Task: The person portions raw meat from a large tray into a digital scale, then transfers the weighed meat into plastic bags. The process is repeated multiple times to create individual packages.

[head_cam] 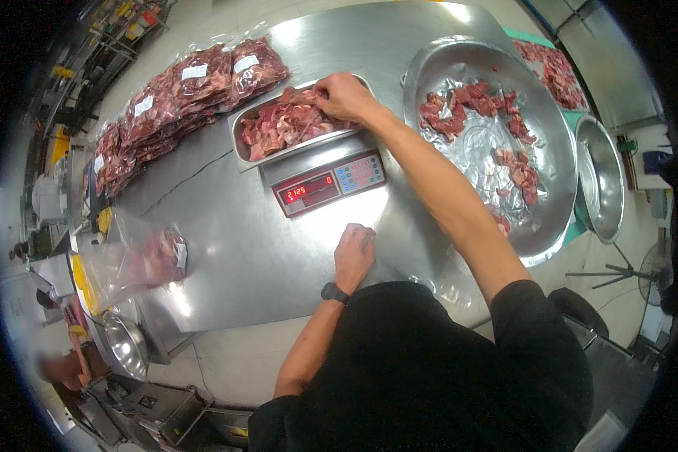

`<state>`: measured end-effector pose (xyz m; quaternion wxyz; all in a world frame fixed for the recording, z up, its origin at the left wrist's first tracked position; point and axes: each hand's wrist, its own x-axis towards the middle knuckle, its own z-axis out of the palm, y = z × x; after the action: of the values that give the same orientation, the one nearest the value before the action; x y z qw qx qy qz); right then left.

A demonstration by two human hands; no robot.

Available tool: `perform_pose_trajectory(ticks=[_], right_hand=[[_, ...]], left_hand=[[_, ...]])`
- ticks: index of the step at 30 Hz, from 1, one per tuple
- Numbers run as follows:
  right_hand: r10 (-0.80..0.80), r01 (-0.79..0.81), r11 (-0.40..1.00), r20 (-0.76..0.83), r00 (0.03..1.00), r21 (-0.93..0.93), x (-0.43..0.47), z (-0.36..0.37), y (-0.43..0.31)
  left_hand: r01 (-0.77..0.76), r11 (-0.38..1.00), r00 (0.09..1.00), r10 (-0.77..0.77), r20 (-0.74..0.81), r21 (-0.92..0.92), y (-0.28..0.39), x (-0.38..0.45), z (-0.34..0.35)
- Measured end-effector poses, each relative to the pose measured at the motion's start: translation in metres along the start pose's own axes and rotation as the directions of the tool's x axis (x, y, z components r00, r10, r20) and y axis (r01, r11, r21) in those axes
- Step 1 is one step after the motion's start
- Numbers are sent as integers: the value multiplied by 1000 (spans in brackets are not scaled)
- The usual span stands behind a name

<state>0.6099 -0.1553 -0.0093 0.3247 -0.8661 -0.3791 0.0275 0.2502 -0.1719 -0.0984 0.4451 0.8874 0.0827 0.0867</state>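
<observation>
My right hand (344, 97) reaches over the right end of a rectangular steel tray (299, 148), its fingers on the raw meat pieces (288, 121) that fill it; whether it grips a piece I cannot tell. Beneath the tray is a digital scale (333, 183) with a lit red display and a keypad. My left hand (354, 248), with a dark watch at the wrist, rests on the steel table in front of the scale, fingers curled, with nothing visible in it. To the right, a large oval metal basin (468, 147) holds scattered meat pieces (480, 100).
Stacked clear bags of meat (203, 73) with white labels lie at the back left. A partly filled plastic bag (158, 257) lies at the left front. Beyond the basin are another metal bowl (601, 181) and a green tray of meat (553, 73). A person (73, 361) is at the lower left.
</observation>
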Motion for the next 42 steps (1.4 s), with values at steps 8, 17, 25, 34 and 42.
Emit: perform_pose_trajectory(ticks=[8, 17, 25, 34, 42], right_hand=[[72, -33, 763, -35, 997, 645, 2, -47, -12], [85, 53, 604, -131, 988, 795, -34, -97, -21], [-70, 69, 998, 105, 992, 12, -7, -2, -40], [-189, 192, 981, 181, 965, -3, 37, 28, -78], [-30, 59, 949, -97, 995, 310, 35, -55, -67]], left_hand=[[-77, 955, 996, 63, -57, -288, 17, -18, -43], [-196, 952, 974, 159, -164, -237, 45, -32, -76], [-123, 967, 990, 102, -102, -225, 42, -41, -67], [-22, 979, 988, -9, -153, -201, 33, -60, -80], [48, 961, 966, -113, -230, -271, 24, -59, -91]])
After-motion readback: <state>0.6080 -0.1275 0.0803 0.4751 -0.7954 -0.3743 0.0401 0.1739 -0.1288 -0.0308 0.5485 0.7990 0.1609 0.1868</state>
